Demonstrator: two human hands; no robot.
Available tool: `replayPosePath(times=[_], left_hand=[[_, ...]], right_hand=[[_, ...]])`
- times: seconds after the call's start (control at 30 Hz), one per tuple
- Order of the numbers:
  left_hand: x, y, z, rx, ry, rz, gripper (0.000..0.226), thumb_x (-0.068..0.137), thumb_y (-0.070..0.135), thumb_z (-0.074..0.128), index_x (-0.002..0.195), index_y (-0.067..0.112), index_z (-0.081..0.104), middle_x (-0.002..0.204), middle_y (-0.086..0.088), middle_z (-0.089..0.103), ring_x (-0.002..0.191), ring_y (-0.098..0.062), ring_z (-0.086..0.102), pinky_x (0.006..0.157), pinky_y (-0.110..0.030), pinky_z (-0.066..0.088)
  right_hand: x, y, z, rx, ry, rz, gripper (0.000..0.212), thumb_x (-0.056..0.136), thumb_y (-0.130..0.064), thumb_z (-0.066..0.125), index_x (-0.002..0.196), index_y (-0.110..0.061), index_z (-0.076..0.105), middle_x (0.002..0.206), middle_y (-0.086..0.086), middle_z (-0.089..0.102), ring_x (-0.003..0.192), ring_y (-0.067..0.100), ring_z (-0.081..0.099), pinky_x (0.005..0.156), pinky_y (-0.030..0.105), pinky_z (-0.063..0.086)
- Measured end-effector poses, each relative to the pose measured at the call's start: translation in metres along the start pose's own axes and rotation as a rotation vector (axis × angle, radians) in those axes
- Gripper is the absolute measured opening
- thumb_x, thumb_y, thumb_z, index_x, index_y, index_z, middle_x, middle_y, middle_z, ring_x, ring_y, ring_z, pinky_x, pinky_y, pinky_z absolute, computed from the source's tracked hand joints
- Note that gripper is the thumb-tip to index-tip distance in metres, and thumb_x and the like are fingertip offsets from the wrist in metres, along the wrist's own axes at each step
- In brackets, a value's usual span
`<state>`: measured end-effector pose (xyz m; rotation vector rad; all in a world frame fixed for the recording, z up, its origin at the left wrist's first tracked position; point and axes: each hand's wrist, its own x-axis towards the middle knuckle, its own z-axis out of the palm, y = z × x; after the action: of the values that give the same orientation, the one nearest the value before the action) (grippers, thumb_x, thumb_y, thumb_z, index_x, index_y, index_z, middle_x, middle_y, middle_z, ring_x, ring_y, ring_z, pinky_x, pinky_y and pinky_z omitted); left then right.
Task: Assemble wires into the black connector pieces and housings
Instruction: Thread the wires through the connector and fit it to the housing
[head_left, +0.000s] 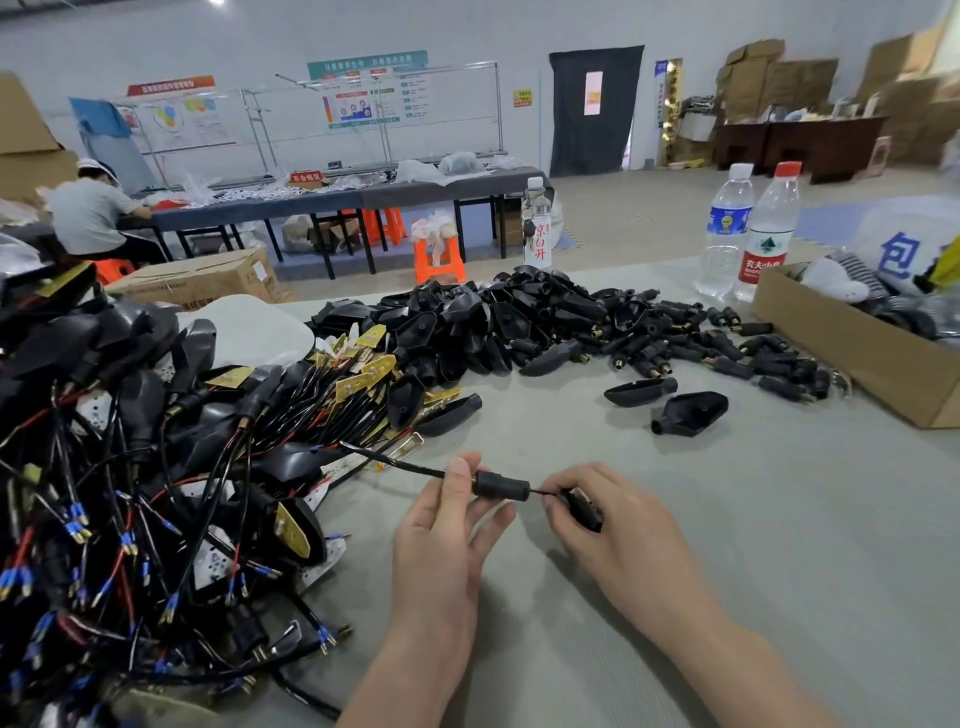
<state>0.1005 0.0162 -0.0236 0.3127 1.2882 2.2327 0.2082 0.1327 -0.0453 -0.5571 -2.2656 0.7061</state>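
Note:
My left hand (441, 525) pinches a small black cylindrical connector (500, 485) with a brass collar; a black cable (395, 460) runs from it up and left toward the wire pile. My right hand (613, 525) pinches the thin wire end coming out of the connector's right side and also holds a second black piece (584, 512) under its fingers. Both hands hover just above the grey table (727, 545). A heap of black housings and connectors (545, 327) lies further back. Two loose housings (688, 410) lie to the right of centre.
A tangled pile of wired assemblies with blue ferrules (130, 493) fills the left. A cardboard box (872, 358) stands at the right edge. Three water bottles (748, 234) stand at the back. A person (91, 213) sits at a far table.

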Motion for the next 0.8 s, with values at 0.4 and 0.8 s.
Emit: replayPosePath(times=[0.4, 0.8], left_hand=[[0.004, 0.008, -0.009, -0.013, 0.037, 0.041, 0.024, 0.096, 0.032, 0.06, 0.094, 0.021, 0.081, 0.09, -0.002, 0.073, 0.083, -0.017, 0.071, 0.072, -0.028, 0.06], [0.007, 0.007, -0.012, -0.011, 0.032, 0.043, 0.028, 0.082, 0.044, 0.063, 0.095, 0.025, 0.079, 0.089, 0.0, 0.072, 0.082, -0.017, 0.071, 0.065, -0.028, 0.059]], right_hand=[[0.001, -0.002, 0.0, -0.069, -0.018, -0.017, 0.01, 0.089, -0.043, 0.057, 0.098, -0.042, 0.053, 0.104, -0.025, 0.057, 0.094, -0.002, 0.054, 0.071, 0.01, 0.041], [0.0, -0.002, 0.0, 0.065, -0.046, -0.053, 0.009, 0.088, -0.04, 0.056, 0.094, -0.037, 0.062, 0.098, -0.022, 0.055, 0.093, 0.001, 0.057, 0.079, 0.021, 0.047]])
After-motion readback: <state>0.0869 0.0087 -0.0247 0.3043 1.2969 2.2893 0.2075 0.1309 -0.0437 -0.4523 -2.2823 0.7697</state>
